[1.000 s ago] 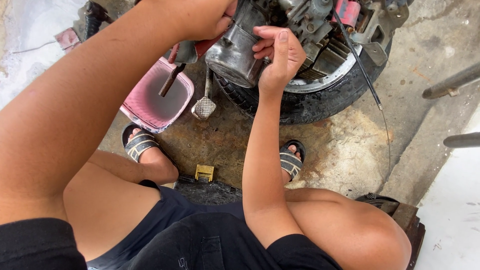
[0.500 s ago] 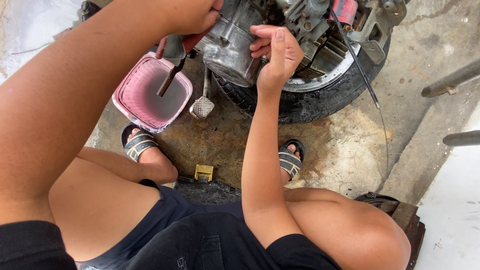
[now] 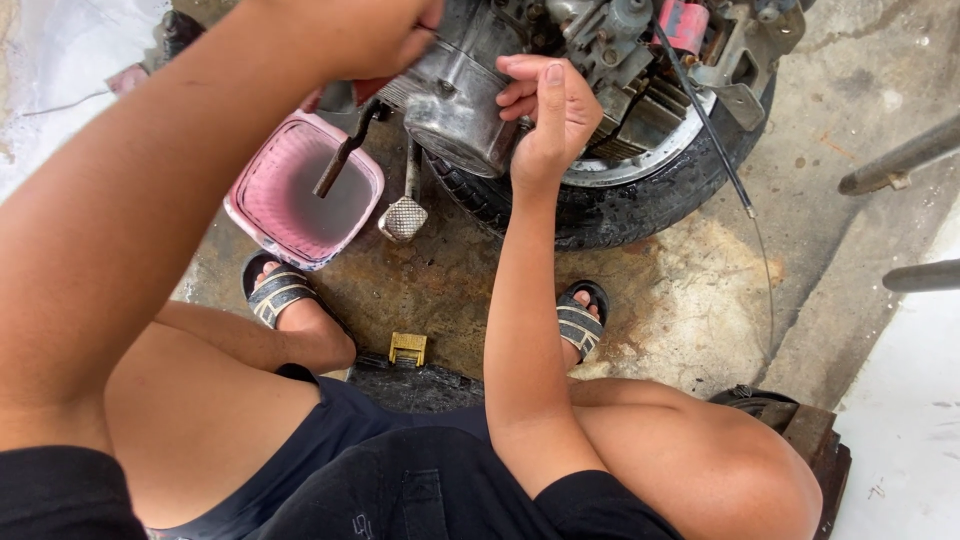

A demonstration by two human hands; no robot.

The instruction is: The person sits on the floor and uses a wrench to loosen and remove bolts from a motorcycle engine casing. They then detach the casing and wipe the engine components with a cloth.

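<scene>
A grey metal engine (image 3: 470, 90) rests on a black tyre (image 3: 610, 200) lying flat on the ground. My right hand (image 3: 548, 115) presses against the engine's side cover with fingers curled on its edge. My left hand (image 3: 375, 35) is at the top of the frame, closed around something with a red handle at the engine's left side; the thing itself is mostly hidden. A dark lever (image 3: 345, 150) juts from the engine over a pink tub (image 3: 300, 190) of dark liquid. A pedal with a grid pad (image 3: 405, 215) hangs beside it.
I squat with sandalled feet (image 3: 280, 290) on stained concrete. A small yellow block (image 3: 408, 348) lies between my feet. A black cable (image 3: 720, 160) trails off the engine to the right. Two metal bars (image 3: 900, 165) stick in from the right edge.
The view has shifted a little, so the engine and tub sit higher and further left. My left hand has moved slightly up along the engine. My right hand stays on the cover.
</scene>
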